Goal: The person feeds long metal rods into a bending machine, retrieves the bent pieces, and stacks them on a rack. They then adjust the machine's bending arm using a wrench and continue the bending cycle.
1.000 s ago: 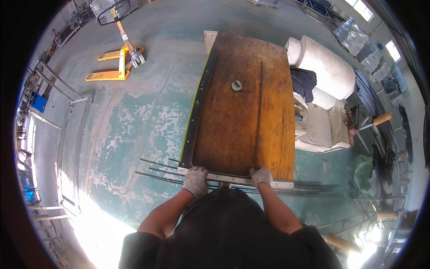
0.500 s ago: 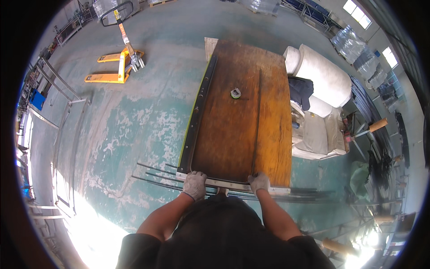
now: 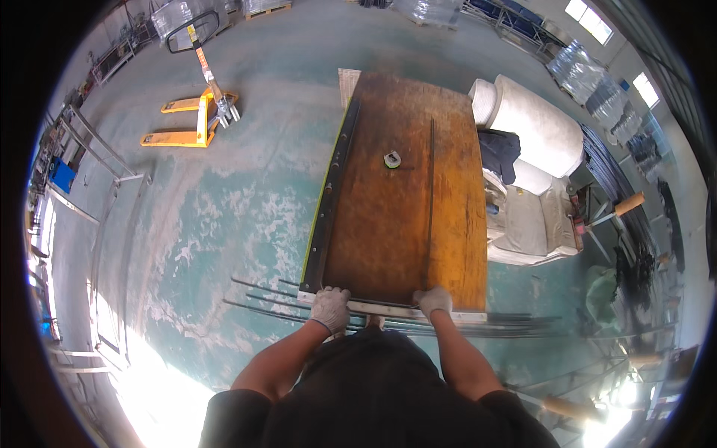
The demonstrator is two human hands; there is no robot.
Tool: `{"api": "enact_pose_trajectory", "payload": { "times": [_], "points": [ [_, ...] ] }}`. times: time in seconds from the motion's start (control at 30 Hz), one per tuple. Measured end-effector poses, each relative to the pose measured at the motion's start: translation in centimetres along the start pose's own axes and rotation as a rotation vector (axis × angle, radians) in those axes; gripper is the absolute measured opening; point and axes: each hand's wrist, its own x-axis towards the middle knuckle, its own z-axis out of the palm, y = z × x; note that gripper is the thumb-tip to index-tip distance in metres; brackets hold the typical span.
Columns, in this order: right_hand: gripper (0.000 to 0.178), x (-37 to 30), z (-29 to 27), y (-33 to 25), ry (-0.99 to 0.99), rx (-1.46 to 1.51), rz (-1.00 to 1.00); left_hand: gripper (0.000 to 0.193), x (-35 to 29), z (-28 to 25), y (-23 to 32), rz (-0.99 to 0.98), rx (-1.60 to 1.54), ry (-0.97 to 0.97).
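At the near edge of a brown wooden table (image 3: 381, 224), both my gloved hands are closed. My left hand (image 3: 329, 309) grips at the left corner, where the end of a thin dark strip shows just past the fingers. My right hand (image 3: 433, 302) closes at the near end of a long thin dark rod (image 3: 431, 187), which runs away from me along the tabletop. A dark line also follows the near edge between the hands; whether it joins the rod, I cannot tell. A tape measure (image 3: 392, 159) lies farther up the table.
A black bar with bolts (image 3: 331, 187) lines the table's left side. Several long rods (image 3: 261, 305) stick out below the near edge. White fabric rolls (image 3: 541, 123) and dark cloth (image 3: 499, 153) lie to the right. A yellow pallet jack (image 3: 202, 123) stands far left on the green floor.
The whole view has shifted slightly. Both hands stay at the table's near edge, the left a little closer to the right; the tape measure lies where it was.
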Motion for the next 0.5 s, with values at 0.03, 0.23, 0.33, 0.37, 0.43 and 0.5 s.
{"api": "enact_pose_trajectory", "payload": {
  "times": [0.03,0.23,0.33,0.37,0.43,0.5],
  "points": [
    [0.040,-1.0,-1.0,-0.6,-0.013,0.141,-0.045,0.027,0.4,-0.7,0.5,-0.034,-0.009,-0.031],
    [0.038,-9.4,-6.8,-4.8,-0.203,0.745,-0.585,0.039,1.2,-7.5,6.8,0.041,-0.347,-0.098],
    [0.036,-9.8,-6.2,-7.4,-0.184,1.166,-0.670,0.025,0.7,-12.6,10.3,0.009,-0.816,-0.069],
    [0.041,-9.2,-5.2,-8.0,-0.055,0.974,-0.619,0.021,0.5,-14.3,10.9,0.013,-0.925,-0.031],
    [0.052,-6.4,-2.2,-9.7,0.156,0.606,-0.616,0.015,-0.1,-17.3,11.9,0.002,-1.148,0.049],
    [0.049,-4.0,1.8,-10.9,-0.008,0.324,-0.567,0.017,-0.4,-20.1,11.8,0.042,-1.344,0.104]
  ]
}}
